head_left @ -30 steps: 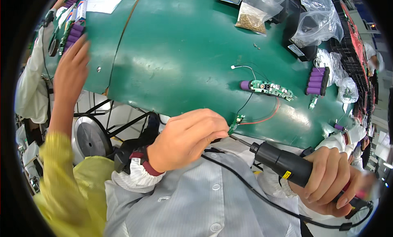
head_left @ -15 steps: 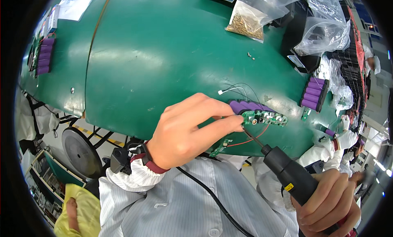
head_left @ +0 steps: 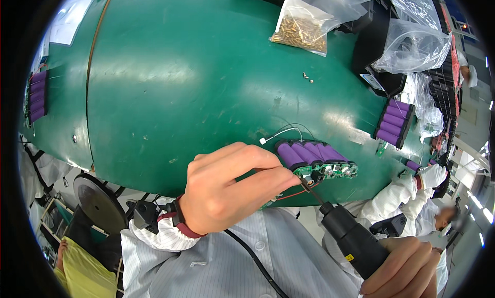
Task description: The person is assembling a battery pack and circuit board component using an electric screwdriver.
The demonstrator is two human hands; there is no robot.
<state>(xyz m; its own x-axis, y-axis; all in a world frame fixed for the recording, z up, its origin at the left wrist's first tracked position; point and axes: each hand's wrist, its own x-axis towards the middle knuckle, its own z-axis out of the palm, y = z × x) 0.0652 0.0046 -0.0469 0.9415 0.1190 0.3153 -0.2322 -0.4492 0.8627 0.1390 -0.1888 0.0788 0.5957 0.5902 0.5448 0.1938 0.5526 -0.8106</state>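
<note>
Faced at one o'clock by crinkly plastic bag [head_left: 300,31]; pinching narrowly with left hand [head_left: 232,190], unclear on what, beside purple-celled battery pack [head_left: 309,152] at three; gripping smooth black screwdriver [head_left: 353,241] with right hand [head_left: 405,267] at four.

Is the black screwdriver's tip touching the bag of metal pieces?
No, the black screwdriver has its tip by the green circuit board along the nearest purple battery pack.

Worn on the head, the one fisheye camera looks steeply down, with the left hand [head_left: 229,187] and right hand [head_left: 405,267] close below it and the green table [head_left: 170,92] stretching away beyond them.
</note>
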